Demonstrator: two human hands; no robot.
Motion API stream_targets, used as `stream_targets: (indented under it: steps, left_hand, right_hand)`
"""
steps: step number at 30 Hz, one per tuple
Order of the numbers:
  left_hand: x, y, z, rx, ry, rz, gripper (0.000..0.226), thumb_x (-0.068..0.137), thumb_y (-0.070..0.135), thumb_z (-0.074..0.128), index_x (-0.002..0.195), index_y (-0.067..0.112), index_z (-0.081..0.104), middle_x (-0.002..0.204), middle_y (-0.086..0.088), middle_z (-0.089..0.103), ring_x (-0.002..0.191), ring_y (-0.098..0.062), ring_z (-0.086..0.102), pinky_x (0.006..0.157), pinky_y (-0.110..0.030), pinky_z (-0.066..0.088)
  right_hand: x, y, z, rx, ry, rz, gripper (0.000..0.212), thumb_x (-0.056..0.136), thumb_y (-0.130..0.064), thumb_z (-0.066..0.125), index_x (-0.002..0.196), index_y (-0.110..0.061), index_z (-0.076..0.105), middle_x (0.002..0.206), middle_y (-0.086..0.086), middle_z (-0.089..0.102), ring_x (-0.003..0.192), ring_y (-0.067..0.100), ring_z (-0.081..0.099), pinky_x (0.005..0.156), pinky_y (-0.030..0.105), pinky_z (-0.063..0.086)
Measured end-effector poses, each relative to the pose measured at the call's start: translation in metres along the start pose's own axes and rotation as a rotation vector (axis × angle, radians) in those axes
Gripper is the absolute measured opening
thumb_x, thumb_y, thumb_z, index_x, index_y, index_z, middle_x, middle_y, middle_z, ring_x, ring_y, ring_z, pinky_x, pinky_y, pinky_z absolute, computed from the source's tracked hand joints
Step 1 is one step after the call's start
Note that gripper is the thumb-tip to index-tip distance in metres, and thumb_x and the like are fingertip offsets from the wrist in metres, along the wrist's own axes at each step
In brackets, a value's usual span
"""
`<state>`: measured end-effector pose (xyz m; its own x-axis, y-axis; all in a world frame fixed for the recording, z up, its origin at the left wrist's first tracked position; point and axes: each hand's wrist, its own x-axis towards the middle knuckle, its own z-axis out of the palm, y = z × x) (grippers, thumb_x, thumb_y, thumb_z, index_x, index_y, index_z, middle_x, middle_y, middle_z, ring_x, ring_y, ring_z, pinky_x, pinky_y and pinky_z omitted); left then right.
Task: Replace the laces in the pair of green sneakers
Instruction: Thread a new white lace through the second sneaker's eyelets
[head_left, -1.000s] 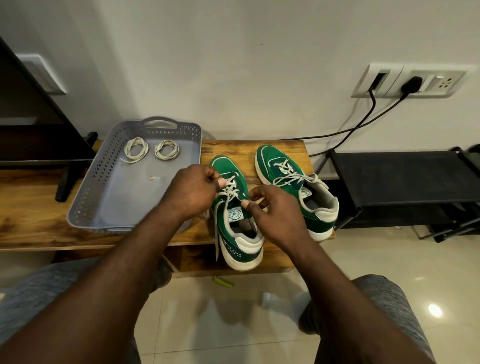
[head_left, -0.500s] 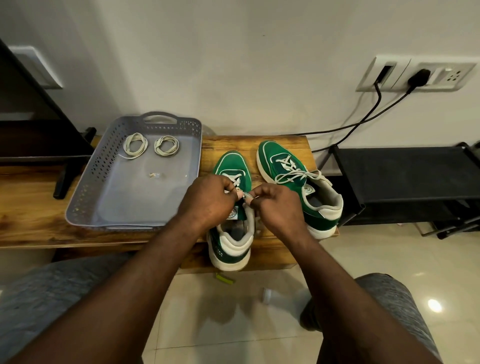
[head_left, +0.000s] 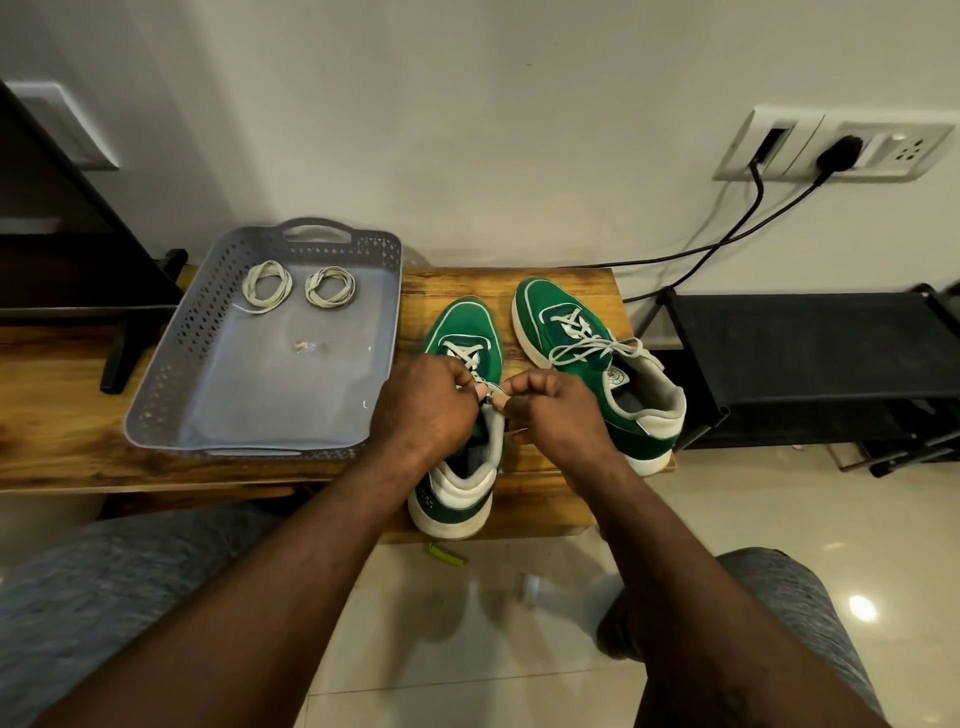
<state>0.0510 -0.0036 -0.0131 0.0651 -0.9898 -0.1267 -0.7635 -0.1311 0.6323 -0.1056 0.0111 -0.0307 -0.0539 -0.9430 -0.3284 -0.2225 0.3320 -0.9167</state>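
Sneaker (head_left: 460, 323) beside tray (head_left: 156, 395) | left hand (head_left: 423, 402) and right hand (head_left: 558, 410) pinch its lace (head_left: 464, 356), likely unlacing | spare laces (head_left: 266, 280) in tray

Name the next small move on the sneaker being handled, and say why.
Probably pull the pinched lace outward to loosen it: left hand and right hand both pinch it over the near sneaker, lower crossings remain threaded, and coiled laces wait in the tray.

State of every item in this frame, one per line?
Near sneaker: laced near toe.
Far sneaker: laced, bow tied.
Left hand: pinches lace.
Right hand: pinches lace.
Coiled laces: two, lying in tray.
Plug: in wall socket.
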Motion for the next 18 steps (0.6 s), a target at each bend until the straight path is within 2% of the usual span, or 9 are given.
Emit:
stream_targets:
  steps: [3, 6, 12, 18]
  left_hand:
    - [-0.001, -0.001, 0.003, -0.005, -0.014, -0.007, 0.007, 0.093, 0.026, 0.075, 0.087, 0.026, 0.077, 0.093, 0.004, 0.074, 0.089, -0.018, 0.067, 0.08, -0.035, 0.058]
    - [-0.001, -0.001, 0.005, -0.038, -0.007, -0.029, 0.008, 0.093, 0.026, 0.074, 0.086, 0.025, 0.077, 0.093, 0.003, 0.075, 0.09, -0.018, 0.067, 0.083, -0.036, 0.058]
    - [0.0, -0.001, 0.009, -0.048, 0.037, -0.076, 0.008, 0.094, 0.028, 0.073, 0.09, 0.025, 0.079, 0.094, 0.004, 0.075, 0.09, -0.018, 0.067, 0.078, -0.032, 0.056]
    - [-0.004, 0.004, 0.012, -0.012, 0.043, -0.062, 0.008, 0.094, 0.029, 0.075, 0.09, 0.023, 0.08, 0.091, 0.004, 0.074, 0.089, -0.017, 0.067, 0.073, -0.03, 0.052]
  right_hand:
    - [0.001, 0.003, 0.0, -0.009, 0.006, -0.006, 0.012, 0.093, -0.006, 0.07, 0.09, -0.015, 0.079, 0.086, 0.003, 0.08, 0.083, 0.022, 0.078, 0.071, 0.032, 0.06]
    - [0.002, 0.003, 0.001, -0.013, 0.011, -0.007, 0.012, 0.093, -0.008, 0.071, 0.09, -0.016, 0.079, 0.085, 0.002, 0.08, 0.08, 0.019, 0.077, 0.067, 0.029, 0.058]
    - [-0.001, 0.0, 0.001, 0.028, -0.006, -0.008, 0.01, 0.094, -0.008, 0.071, 0.091, -0.014, 0.079, 0.084, 0.004, 0.08, 0.075, 0.016, 0.076, 0.063, 0.025, 0.057]
    - [0.001, 0.006, 0.002, -0.106, 0.074, -0.081, 0.008, 0.089, -0.016, 0.076, 0.09, -0.022, 0.08, 0.082, -0.004, 0.079, 0.078, 0.016, 0.077, 0.075, 0.039, 0.065]
